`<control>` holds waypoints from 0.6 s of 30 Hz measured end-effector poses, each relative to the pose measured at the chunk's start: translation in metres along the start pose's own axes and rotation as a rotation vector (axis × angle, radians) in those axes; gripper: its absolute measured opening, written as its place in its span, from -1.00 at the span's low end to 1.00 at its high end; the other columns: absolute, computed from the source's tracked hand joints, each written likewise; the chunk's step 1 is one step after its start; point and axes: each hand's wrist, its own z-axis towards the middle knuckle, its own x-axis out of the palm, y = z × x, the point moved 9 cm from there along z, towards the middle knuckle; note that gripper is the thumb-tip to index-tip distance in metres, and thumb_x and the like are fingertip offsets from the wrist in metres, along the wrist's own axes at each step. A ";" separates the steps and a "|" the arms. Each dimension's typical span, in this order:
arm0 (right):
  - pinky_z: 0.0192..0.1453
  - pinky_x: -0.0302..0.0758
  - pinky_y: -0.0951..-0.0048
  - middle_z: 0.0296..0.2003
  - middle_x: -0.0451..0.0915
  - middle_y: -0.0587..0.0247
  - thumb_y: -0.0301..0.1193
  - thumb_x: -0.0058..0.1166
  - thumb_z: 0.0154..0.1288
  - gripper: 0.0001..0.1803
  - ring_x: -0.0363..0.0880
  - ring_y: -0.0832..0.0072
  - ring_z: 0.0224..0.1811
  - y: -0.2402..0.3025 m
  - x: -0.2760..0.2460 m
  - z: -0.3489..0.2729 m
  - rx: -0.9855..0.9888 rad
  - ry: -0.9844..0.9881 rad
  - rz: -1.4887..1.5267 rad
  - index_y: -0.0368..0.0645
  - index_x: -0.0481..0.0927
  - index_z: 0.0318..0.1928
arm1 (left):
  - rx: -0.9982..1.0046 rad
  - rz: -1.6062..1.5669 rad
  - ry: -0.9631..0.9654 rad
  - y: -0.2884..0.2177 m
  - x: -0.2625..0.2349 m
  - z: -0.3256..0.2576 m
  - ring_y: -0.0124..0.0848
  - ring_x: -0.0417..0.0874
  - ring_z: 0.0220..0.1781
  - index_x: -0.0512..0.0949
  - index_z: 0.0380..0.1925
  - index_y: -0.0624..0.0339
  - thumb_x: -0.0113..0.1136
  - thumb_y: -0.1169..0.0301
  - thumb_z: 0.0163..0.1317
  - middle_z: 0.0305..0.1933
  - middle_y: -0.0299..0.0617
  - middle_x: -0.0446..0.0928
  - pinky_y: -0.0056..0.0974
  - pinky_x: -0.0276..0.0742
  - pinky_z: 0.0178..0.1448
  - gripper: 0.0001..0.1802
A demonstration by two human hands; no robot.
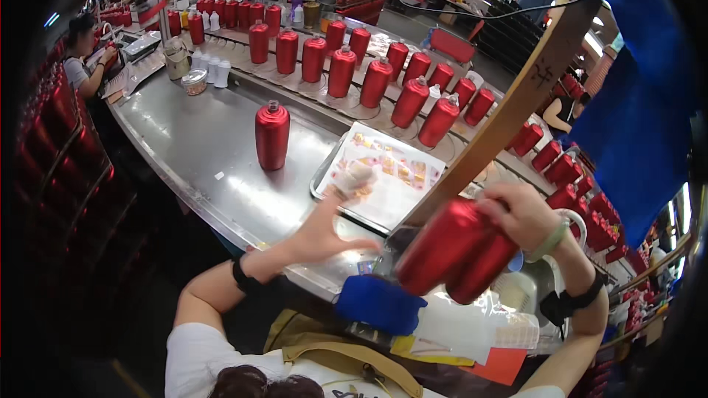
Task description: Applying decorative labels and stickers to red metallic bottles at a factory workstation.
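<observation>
Two metallic red bottles [439,245] hang tilted side by side from my right hand [522,214], whose fingers are closed around their tops; the necks are hidden. My left hand [324,230] is blurred, with thumb and fingers spread and nothing seen in them. It reaches toward a metal tray [318,180] holding a white sheet [391,203] with gold and pink decals. Beyond that hand, a single red bottle [272,138] stands upright on the steel table [184,129].
Rows of red bottles [341,72] stand on the conveyor behind the table. A wooden post [509,114] slants up between tray and right hand. A blue cloth [380,304] and papers [453,328] lie near me. A clear jar [194,82] and white bottles [220,72] stand far left.
</observation>
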 end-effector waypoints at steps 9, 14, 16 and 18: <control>0.02 0.57 0.02 -0.11 0.68 -0.13 -0.29 0.06 0.53 -0.51 0.68 -0.09 -0.04 0.142 0.096 0.101 -0.327 0.037 0.097 -0.13 0.30 0.34 | -0.345 -0.191 -0.617 0.011 -0.080 -0.116 -0.28 0.65 0.15 0.29 0.27 0.28 0.58 0.39 0.04 0.15 -0.05 0.54 -0.17 0.59 0.26 -0.16; -0.09 0.64 0.12 -0.15 0.67 0.04 -0.37 0.12 0.44 -0.53 0.72 0.06 -0.15 0.184 0.173 0.168 -0.718 -0.101 -0.151 -0.07 0.38 0.30 | -0.385 -0.393 -0.726 0.017 -0.109 -0.176 -0.30 0.62 0.15 0.25 0.33 0.26 0.48 0.44 0.13 0.16 -0.08 0.53 -0.17 0.57 0.28 -0.19; -0.09 0.65 0.13 -0.15 0.67 0.06 -0.39 0.12 0.43 -0.54 0.72 0.08 -0.15 0.192 0.184 0.181 -0.724 -0.087 -0.163 -0.07 0.39 0.29 | -0.388 -0.383 -0.616 0.011 -0.100 -0.181 -0.29 0.59 0.21 0.23 0.35 0.26 0.51 0.41 0.09 0.20 -0.08 0.50 -0.15 0.51 0.34 -0.13; -0.09 0.67 0.13 -0.16 0.67 0.07 -0.44 0.10 0.42 -0.65 0.72 0.12 -0.13 0.195 0.189 0.186 -0.758 -0.075 -0.097 -0.12 0.51 0.18 | -0.384 -0.404 -0.499 0.003 -0.090 -0.170 -0.27 0.56 0.26 0.22 0.37 0.27 0.53 0.39 0.06 0.25 -0.07 0.47 -0.13 0.47 0.38 -0.10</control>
